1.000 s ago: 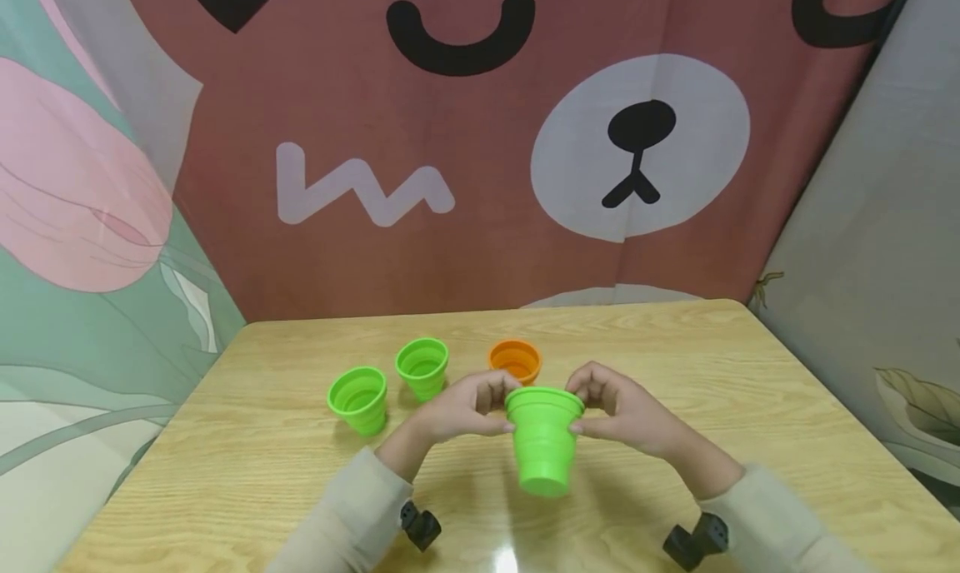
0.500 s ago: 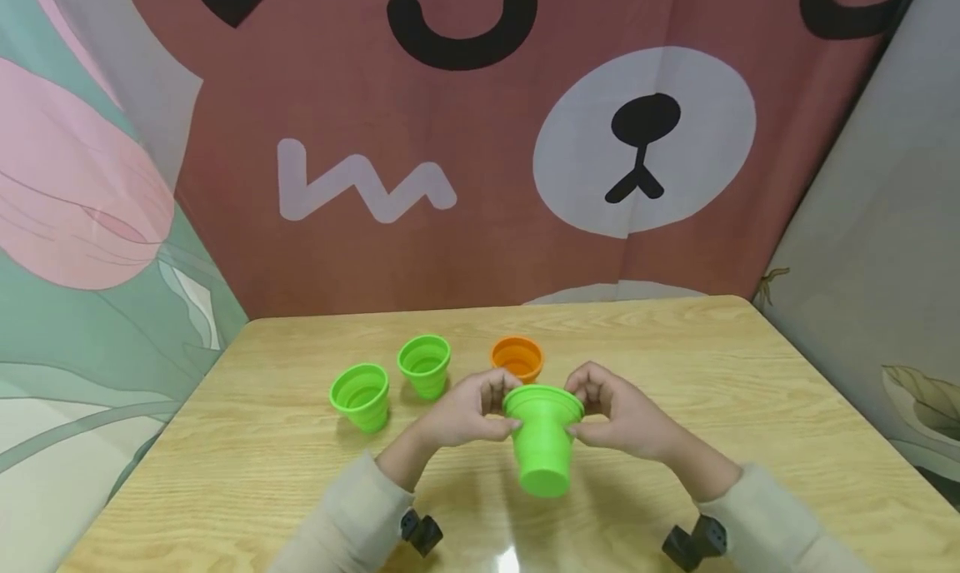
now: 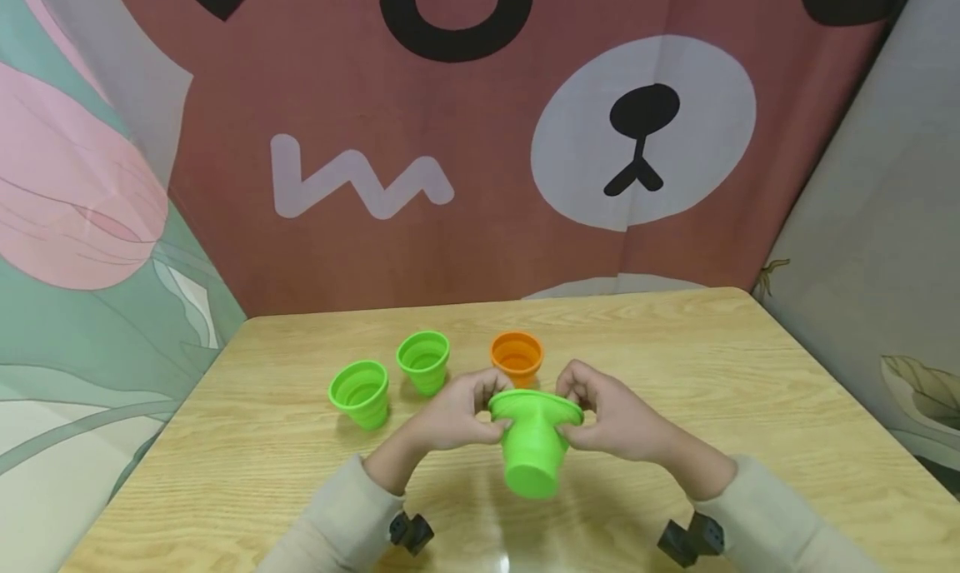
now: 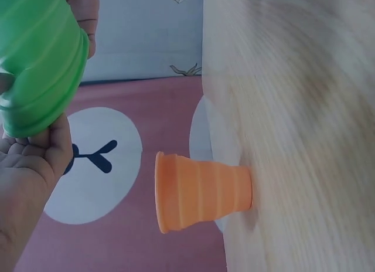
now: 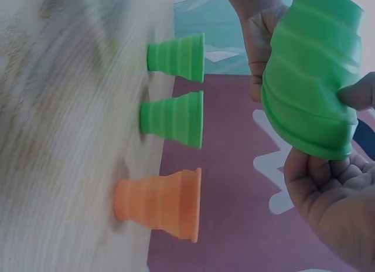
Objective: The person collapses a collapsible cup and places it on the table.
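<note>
The green collapsible cup [image 3: 534, 448] could slip loose or fold in on itself, I reckon, since its soft wall dents under the thumbs and uneven pressure might twist it away. It's held above the bench [image 3: 712, 348], base tilted toward the person, between the left hand [image 3: 463, 412] and right hand [image 3: 621, 413]; curled fingers and thumbs pinch its rim and upper wall from both sides. An orange collapsible cup [image 3: 517, 356] stands upright beyond.

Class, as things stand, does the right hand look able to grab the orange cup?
Probably not yet: the right hand is busy pinching the green cup near its rim, though the orange cup stands upright just beyond.
</note>
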`<state>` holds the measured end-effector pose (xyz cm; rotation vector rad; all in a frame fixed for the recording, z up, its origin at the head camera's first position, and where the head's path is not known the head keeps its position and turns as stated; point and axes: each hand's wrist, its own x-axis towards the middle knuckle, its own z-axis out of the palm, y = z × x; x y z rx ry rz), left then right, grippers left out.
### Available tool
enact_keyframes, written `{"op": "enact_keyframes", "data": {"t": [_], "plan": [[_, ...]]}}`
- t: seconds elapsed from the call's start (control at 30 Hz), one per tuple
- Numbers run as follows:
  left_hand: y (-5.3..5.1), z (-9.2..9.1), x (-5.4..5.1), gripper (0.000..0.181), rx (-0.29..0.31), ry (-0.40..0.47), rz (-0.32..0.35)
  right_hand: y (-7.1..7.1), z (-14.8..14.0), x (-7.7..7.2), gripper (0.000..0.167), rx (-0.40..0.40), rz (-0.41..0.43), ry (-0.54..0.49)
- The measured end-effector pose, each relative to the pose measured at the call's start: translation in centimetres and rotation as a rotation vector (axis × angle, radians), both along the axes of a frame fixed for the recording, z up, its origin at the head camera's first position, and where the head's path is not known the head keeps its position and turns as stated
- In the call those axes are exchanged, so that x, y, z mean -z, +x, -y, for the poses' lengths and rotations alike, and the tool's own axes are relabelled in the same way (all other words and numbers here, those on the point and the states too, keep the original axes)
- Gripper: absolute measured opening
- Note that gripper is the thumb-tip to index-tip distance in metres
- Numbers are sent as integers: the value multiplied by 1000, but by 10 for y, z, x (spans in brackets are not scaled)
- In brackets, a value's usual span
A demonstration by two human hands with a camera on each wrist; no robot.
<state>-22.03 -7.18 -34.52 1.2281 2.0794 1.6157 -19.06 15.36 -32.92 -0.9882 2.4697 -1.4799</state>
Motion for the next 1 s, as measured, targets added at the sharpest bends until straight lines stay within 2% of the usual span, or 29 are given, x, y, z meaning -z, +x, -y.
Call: {"op": "enact_keyframes", "data": {"t": [0.2, 0.33, 0.53, 0.7, 0.87, 1.0], "plan": [[2, 0, -6, 16, -23, -7, -30, 3, 4, -7, 23, 45, -7, 29], [-1, 0, -8, 15, -10, 42, -34, 2, 5, -10, 21, 69, -36, 15], [-3, 5, -4, 21, -15, 106, -27, -1, 5, -5, 20, 81, -27, -50], [-1, 6, -1, 25, -43, 77, -96, 1, 7, 1, 20, 76, -11, -67], [0, 4, -4, 27, -63, 22, -143, 0, 5, 0, 21, -25, 12, -86], [1, 4, -8, 28, -65, -6, -162, -3, 3, -2, 20, -169, 72, -160]]}}
